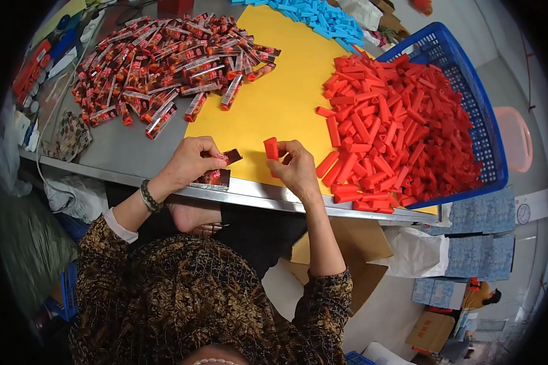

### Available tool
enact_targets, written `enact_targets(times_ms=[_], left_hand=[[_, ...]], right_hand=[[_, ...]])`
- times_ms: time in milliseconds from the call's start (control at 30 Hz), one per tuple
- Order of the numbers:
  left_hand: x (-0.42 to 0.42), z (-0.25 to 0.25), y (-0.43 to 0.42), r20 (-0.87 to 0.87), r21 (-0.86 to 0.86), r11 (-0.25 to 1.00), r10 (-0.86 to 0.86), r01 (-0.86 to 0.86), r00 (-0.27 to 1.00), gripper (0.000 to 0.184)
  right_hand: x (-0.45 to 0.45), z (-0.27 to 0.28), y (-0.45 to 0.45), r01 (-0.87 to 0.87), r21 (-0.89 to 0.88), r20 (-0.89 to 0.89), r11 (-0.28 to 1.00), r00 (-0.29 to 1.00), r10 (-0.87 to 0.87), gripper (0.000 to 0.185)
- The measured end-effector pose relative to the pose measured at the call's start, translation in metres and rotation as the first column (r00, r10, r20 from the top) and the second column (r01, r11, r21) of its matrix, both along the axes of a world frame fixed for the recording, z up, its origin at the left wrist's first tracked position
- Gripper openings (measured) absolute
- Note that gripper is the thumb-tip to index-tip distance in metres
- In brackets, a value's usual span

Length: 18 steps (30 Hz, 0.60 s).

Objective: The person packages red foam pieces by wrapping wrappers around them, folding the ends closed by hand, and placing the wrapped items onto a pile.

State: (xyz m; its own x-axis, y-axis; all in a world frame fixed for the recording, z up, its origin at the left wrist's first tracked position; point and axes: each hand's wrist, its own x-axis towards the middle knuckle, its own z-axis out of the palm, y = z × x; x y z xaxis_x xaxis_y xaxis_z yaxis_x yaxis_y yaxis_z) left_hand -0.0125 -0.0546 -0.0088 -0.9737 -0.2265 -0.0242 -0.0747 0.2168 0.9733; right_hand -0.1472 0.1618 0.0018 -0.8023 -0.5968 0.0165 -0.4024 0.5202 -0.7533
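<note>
My left hand (192,161) pinches a small dark printed wrapper (232,156) with red lettering, near the front edge of the table. Just below it, more flat printed wrappers (218,178) lie at the metal edge, partly hidden by the hand. To the right, my right hand (297,171) is closed on a short red plastic piece (271,148), held upright between thumb and fingers. A gap separates the wrapper from the red piece. Right of that hand is a heap of similar red plastic pieces (383,118), spilling out of a blue basket (496,137).
A large pile of dark printed packets (170,61) covers the table's back left. Light blue pieces (313,15) lie at the far end of the yellow sheet (280,73). An open cardboard box (347,243) stands below the table edge. A person (481,295) is in the background.
</note>
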Motion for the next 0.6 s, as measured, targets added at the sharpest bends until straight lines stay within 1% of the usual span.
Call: enact_targets(times_ms=[33,133,167,267,333,367,467,567,600], left_hand=[[0.000,0.001,0.001,-0.005,0.023,1.000,0.008,-0.007,1.000,0.012],[0.000,-0.005,0.004,-0.028,0.037,0.999,0.030,-0.029,0.999,0.012],[0.000,-0.006,0.005,-0.031,0.026,0.999,0.036,-0.035,0.999,0.013],[0.001,-0.008,0.007,-0.056,-0.008,0.999,0.043,-0.044,0.997,0.015],[0.001,-0.009,0.007,-0.094,-0.031,0.999,0.037,-0.040,0.995,0.015],[0.002,-0.007,0.008,-0.082,-0.035,0.999,0.033,-0.036,0.996,0.016],[0.004,0.001,0.010,-0.065,-0.049,0.998,0.024,-0.027,0.998,0.017],[0.005,0.002,0.010,-0.099,-0.081,0.996,0.024,-0.032,0.995,0.018],[0.004,-0.001,0.010,-0.124,-0.098,0.995,0.021,-0.034,0.992,0.018]], right_hand=[[0.005,0.001,0.000,-0.059,-0.103,-0.047,0.993,0.997,0.054,0.030],[0.017,0.010,-0.003,-0.097,-0.179,-0.016,0.979,0.995,0.096,0.030],[0.020,0.014,-0.004,-0.087,-0.159,0.018,0.983,0.996,0.091,0.031],[0.029,0.025,-0.005,-0.086,-0.145,0.045,0.986,0.995,0.093,0.033],[0.034,0.025,-0.006,-0.100,-0.189,-0.053,0.977,0.994,0.092,0.035],[0.037,0.025,-0.006,-0.109,-0.211,-0.102,0.971,0.991,0.089,0.036],[0.042,0.028,-0.003,-0.135,-0.310,-0.131,0.941,0.987,0.098,0.038],[0.048,0.017,0.001,0.009,-0.552,-0.069,0.834,0.996,-0.056,0.035],[0.052,0.018,0.003,0.033,-0.564,-0.041,0.825,0.997,-0.068,0.035]])
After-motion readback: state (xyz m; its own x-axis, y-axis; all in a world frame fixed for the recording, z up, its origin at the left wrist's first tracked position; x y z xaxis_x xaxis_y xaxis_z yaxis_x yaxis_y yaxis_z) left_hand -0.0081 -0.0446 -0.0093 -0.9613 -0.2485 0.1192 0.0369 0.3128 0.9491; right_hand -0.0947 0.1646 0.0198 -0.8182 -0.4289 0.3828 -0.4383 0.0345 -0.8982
